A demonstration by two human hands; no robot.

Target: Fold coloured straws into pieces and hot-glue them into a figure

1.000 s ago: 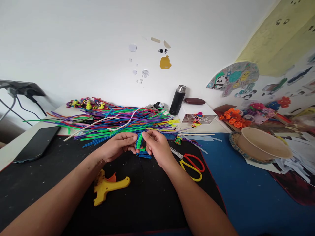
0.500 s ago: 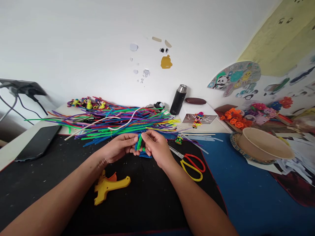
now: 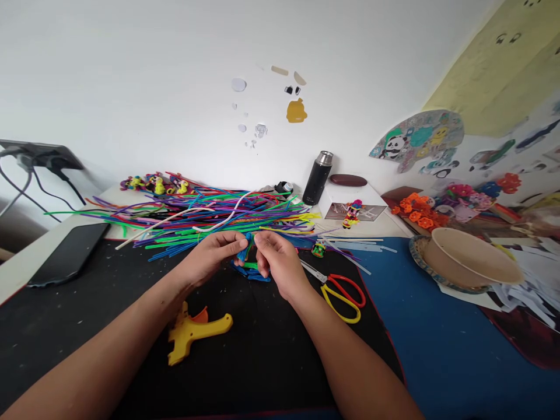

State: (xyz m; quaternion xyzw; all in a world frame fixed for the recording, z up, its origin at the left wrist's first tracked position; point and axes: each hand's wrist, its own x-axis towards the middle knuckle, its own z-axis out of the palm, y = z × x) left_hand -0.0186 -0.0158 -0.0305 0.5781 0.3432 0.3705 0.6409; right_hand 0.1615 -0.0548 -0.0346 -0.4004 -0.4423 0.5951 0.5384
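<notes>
My left hand point(image 3: 221, 254) is pinched on a small bundle of bent blue pipe cleaners point(image 3: 244, 252), with a bit of green beside it. Thumb and fingertips of my right hand point(image 3: 277, 259) close at the top of the same bundle, touching or nearly touching my left fingertips. What exactly the right fingertips grip is partly hidden. Just below the hands, short blue and green pipe cleaner pieces point(image 3: 258, 276) lie on the black mat point(image 3: 262, 361). To the right are scissors point(image 3: 335, 289) with one red and one yellow handle.
A yellow glue gun point(image 3: 196, 331) lies near my left forearm. Behind the hands spreads a pile of coloured pipe cleaners point(image 3: 210, 213). A phone point(image 3: 70, 254) is at left, a black thermos point(image 3: 317, 178) and a white box point(image 3: 363, 198) behind, a beige bowl point(image 3: 475, 256) at right.
The bundle has turned in my fingers, so more blue and less green shows. My right fingertips have shifted slightly, and more of the pieces on the mat are visible.
</notes>
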